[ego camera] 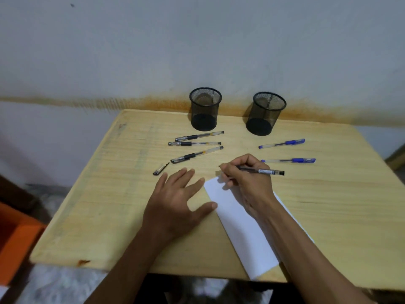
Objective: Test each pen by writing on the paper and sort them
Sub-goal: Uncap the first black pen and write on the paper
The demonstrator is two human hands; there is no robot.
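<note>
You had a pale wood-grained counter [328, 205] carrying white paper [241, 233], two black mesh cups [205, 110], three clear pens with black grips [195, 143], two clear pens with blue caps [282, 143], beneath a grey wall with an orange stain [166, 102].

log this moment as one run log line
right hand: grips black pen, tip near paper | left hand: flat on table | both cups empty

Matt wooden table [328, 205], mesh cups [205, 108]
</note>
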